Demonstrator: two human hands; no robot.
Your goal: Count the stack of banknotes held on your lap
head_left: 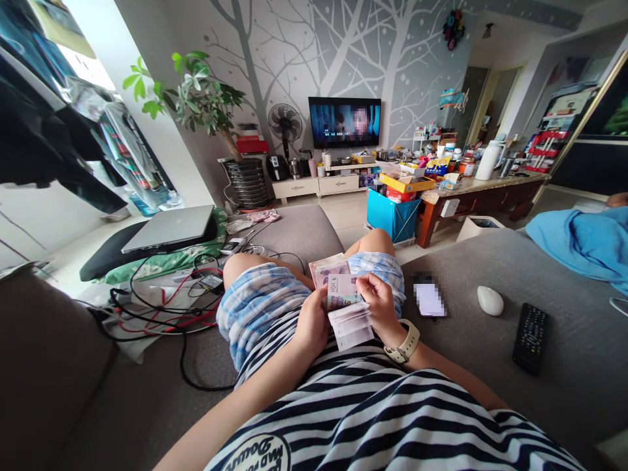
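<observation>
Both hands meet over the lap: the left hand [312,322] grips a stack of banknotes [343,307] from the left, and the right hand [380,305] pinches the top notes, fanned between them. A remote [530,337] lies on the sofa [564,275], well apart.
</observation>
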